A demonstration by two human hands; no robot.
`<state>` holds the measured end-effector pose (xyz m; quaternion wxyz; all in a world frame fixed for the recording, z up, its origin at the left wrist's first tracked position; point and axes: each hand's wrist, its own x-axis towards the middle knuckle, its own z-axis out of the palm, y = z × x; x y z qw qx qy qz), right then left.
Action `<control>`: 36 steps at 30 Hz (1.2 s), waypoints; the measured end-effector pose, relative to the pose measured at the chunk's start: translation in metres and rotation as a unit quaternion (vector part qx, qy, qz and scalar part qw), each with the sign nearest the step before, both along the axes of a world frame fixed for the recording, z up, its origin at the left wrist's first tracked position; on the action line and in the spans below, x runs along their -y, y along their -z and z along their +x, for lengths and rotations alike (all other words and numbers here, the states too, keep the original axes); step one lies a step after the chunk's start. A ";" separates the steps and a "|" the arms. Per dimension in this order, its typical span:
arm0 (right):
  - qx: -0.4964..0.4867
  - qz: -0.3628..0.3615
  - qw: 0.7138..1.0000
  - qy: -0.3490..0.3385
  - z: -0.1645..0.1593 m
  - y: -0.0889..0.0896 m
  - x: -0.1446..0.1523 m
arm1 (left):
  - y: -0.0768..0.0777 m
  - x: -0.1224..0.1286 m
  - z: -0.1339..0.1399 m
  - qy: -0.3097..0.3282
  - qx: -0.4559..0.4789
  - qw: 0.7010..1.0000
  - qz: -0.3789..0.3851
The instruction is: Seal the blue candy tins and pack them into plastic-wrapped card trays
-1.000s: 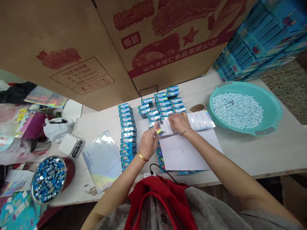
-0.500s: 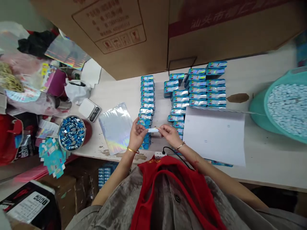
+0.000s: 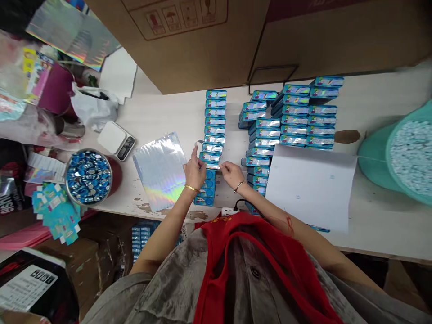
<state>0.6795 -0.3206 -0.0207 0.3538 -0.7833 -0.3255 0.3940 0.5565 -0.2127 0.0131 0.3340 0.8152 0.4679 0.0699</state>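
Between my two hands a narrow shiny strip (image 3: 212, 166), seemingly a sticker, lies along one of the small blue boxes (image 3: 215, 121) in the left column. My left hand (image 3: 194, 174) is at the strip's left end, thumb and curled fingers against it. Its index finger points away from me, with a small curled pale piece (image 3: 200, 142) at the tip. The fingers of my right hand (image 3: 232, 174) are pinched at the strip's right end. Several boxes nearest me show their blue faces below the strip; shiny strips cover the tops of those farther away.
More blue boxes (image 3: 293, 110) stand in columns to the right, beside a white sheet (image 3: 310, 189) and a green tub (image 3: 374, 148). Leftward are a holographic sheet (image 3: 158, 171), a scale (image 3: 114, 139) and a pot of blue pieces (image 3: 116, 173). A large carton (image 3: 202, 58) borders the back.
The strip has gone from being held up between both hands to lying against a box. My left index finger has stretched out, with a curled piece at its tip. The view has shifted.
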 end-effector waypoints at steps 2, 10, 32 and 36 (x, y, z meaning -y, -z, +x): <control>0.004 0.000 1.000 0.003 -0.001 0.005 -0.001 | 0.004 0.000 0.000 0.004 -0.020 1.000 0.004; -0.037 0.021 0.998 0.049 -0.012 0.023 0.006 | 0.016 -0.001 -0.005 -0.009 -0.036 0.999 0.040; -0.305 0.031 0.945 0.117 -0.004 -0.030 0.026 | -0.048 0.030 -0.020 -0.177 0.270 0.911 -0.256; -0.335 0.062 0.934 0.113 -0.020 -0.032 0.028 | -0.035 0.038 -0.024 -0.250 0.248 0.857 -0.376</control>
